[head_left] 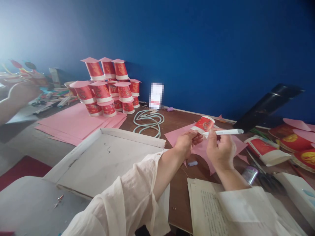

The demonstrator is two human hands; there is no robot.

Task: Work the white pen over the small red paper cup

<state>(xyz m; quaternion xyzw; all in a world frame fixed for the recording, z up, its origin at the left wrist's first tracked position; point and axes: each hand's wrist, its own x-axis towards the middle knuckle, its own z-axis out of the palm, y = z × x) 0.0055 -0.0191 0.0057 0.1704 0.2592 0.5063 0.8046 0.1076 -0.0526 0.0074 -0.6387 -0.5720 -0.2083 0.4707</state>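
My left hand (185,141) pinches a small red paper cup (203,124) with a gold pattern, lying tilted on its side above a pink paper sheet (177,135). Close beside it, my right hand (220,149) is closed round a white pen-like stick (227,132) that points right, its near end touching the cup. Both hands hover over the brown table (180,193). A small lilac cap (192,163) lies on the table under my wrists.
A stack of red cups with pink lids (110,87) stands on pink sheets (73,123) at the back left. A white cardboard tray (105,160), a coiled cable (147,120), a cup stack lying down (267,150), scissors (267,178), printed papers (209,209). Another person's arm (14,98) at far left.
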